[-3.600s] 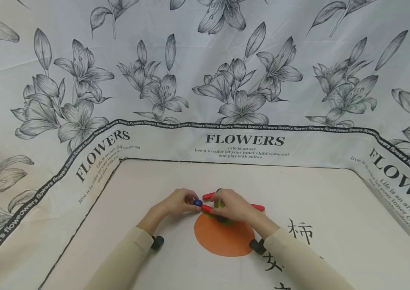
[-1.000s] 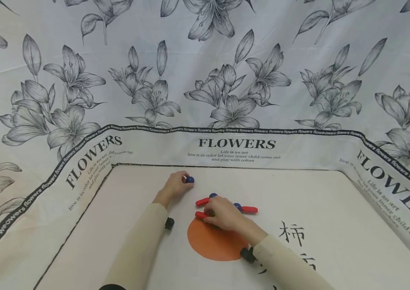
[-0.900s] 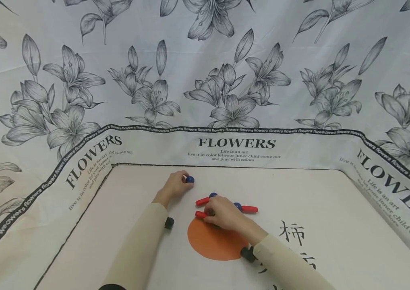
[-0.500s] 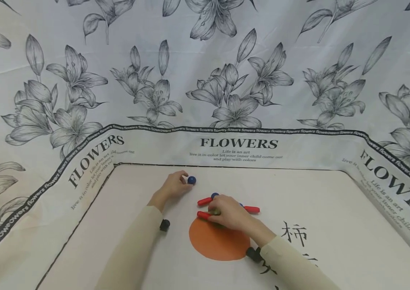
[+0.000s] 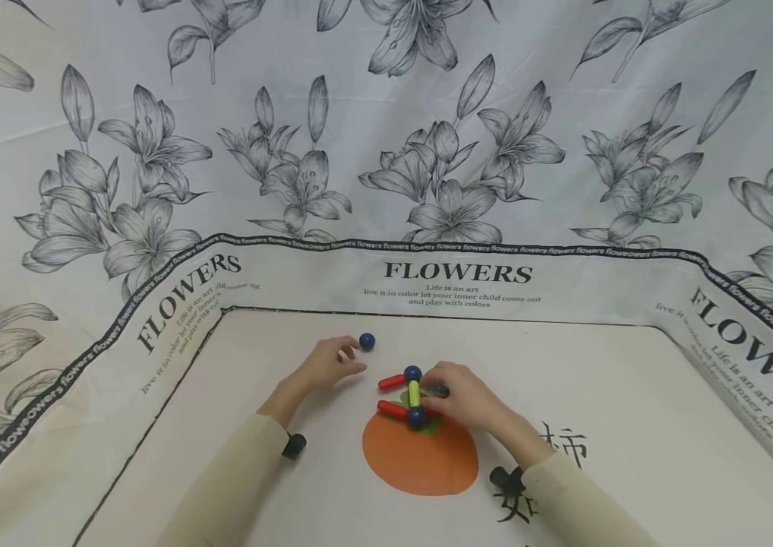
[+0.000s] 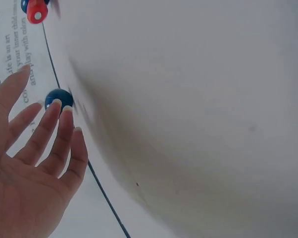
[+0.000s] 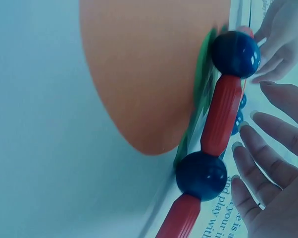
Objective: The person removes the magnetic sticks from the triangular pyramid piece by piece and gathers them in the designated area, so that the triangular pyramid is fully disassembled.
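Head view: my left hand (image 5: 325,365) is spread, fingertips just beside the loose blue ball (image 5: 367,341) on the counter (image 5: 564,365); can't tell if touching. My right hand (image 5: 466,395) sits right of the rod-and-ball piece (image 5: 414,394), fingers apart, no pinch in right wrist view. Piece lies by the far edge of the orange shape (image 5: 421,465): yellow-green rod (image 5: 414,393) between two blue balls (image 5: 417,417), two red rods (image 5: 392,410) pointing left. Step looks like assembly, partway; next move probably calls for my left fingers closing on the loose blue ball and bringing it to a free rod end.
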The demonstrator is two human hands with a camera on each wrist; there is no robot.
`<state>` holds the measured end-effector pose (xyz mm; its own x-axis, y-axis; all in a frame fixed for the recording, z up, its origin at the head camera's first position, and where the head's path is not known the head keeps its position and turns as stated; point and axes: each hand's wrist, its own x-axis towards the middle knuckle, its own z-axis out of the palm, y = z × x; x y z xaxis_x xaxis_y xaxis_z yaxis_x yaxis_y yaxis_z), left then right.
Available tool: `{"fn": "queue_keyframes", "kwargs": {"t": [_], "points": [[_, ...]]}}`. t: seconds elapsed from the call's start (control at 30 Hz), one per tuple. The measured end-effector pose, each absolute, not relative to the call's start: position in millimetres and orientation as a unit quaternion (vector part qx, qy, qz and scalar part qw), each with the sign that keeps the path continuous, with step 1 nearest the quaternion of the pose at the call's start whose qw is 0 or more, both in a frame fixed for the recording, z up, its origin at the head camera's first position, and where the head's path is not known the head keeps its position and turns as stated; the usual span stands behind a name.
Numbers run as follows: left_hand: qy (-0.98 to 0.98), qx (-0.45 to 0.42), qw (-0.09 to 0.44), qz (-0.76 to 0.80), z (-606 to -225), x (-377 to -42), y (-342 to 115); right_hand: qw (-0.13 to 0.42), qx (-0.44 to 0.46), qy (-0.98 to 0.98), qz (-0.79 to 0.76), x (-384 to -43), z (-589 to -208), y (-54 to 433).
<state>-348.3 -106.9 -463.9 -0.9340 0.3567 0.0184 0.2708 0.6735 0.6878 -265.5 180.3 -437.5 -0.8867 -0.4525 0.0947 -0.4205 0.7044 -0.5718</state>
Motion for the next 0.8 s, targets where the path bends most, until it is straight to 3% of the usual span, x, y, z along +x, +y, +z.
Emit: {"fn": "queue_keyframes", "kwargs": {"t": [0.3,0.8], "points": [[0.905,0.212,0.084,0.358,-463.4,-329.1,-94.8,0.026,-0.184,0.94,-0.287,-285.9,-441.9,179.4],[0.9,0.241,0.118,0.344,-465.9,-321.4,-73.4,0.063,-0.195,0.927,-0.313,-314.5,-449.2,169.7]]}}
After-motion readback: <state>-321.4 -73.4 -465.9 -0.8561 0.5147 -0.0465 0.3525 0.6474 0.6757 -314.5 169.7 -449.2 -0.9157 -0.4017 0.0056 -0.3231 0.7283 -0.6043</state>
